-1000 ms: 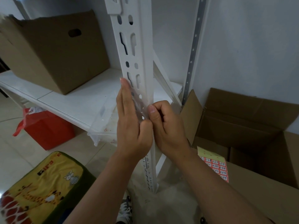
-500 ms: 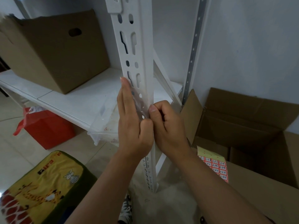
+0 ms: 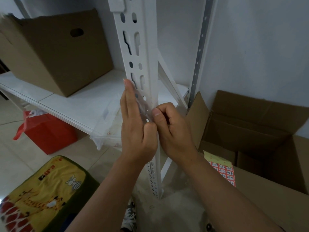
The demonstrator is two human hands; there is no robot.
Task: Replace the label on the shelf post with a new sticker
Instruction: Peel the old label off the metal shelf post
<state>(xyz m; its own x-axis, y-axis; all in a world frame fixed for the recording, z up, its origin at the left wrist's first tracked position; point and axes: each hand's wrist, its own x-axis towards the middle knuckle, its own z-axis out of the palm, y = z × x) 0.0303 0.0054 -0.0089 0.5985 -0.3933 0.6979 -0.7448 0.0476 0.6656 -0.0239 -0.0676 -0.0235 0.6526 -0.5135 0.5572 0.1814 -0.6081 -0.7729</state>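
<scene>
A pale tiled floor (image 3: 15,148) and white wall frame a white metal shelving unit. At the picture's centre the left hand (image 3: 137,124) lies flat with straight fingers against the white slotted shelf post (image 3: 142,52), pressing a clear film strip (image 3: 142,106) to it. The right hand (image 3: 172,129), just beside it, curls its fingers and pinches at the post's edge; what it pinches is too small to tell. Both hands hide that stretch of post. At lower right, a sheet of red numbered stickers (image 3: 224,171) lies on an open brown cardboard box (image 3: 250,124). A closed brown cardboard box (image 3: 55,52) sits on the white shelf board (image 3: 70,104) at upper left, a red bag (image 3: 46,133) below it, a yellow giraffe-print cushion (image 3: 41,198) at lower left.
</scene>
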